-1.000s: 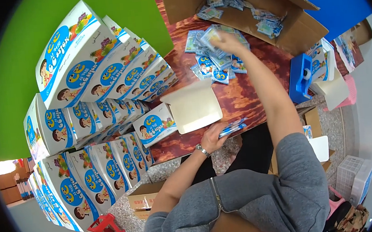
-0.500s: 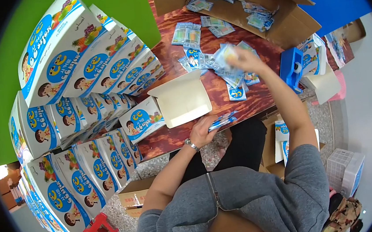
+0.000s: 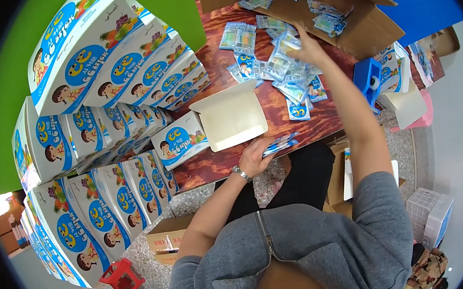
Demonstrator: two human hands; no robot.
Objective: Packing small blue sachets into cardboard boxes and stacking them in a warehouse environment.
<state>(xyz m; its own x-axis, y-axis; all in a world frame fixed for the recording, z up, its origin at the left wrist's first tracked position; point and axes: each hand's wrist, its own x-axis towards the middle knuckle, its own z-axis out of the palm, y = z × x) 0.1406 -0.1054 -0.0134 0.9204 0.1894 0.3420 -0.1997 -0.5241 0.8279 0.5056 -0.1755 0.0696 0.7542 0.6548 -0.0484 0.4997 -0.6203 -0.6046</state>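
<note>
My left hand point(image 3: 256, 158), with a metal watch at its wrist, is closed round a small stack of blue-and-white sachets point(image 3: 281, 144) at the table's front edge. My right hand point(image 3: 307, 50) reaches over a loose heap of sachets point(image 3: 294, 75) on the table. Its thumb and index finger are spread apart, touching a clear-fronted sachet point(image 3: 284, 49); the other fingers are partly hidden. Left of the heap, a white carton point(image 3: 234, 116) stands with its lid up and its pale inside showing. More sachets point(image 3: 237, 37) lie farther back.
Printed white cartons point(image 3: 93, 74) are stacked high on the left. A large brown cardboard box point(image 3: 363, 17) lies at the back with sachets inside. A blue tape dispenser point(image 3: 367, 83) stands at the table's right edge. Below the table sits another open cardboard box point(image 3: 336, 190).
My right hand has moved farther back over the heap and its fingers have spread; the sachet blurred at its fingertips before now shows clearly. My left hand keeps its stack.
</note>
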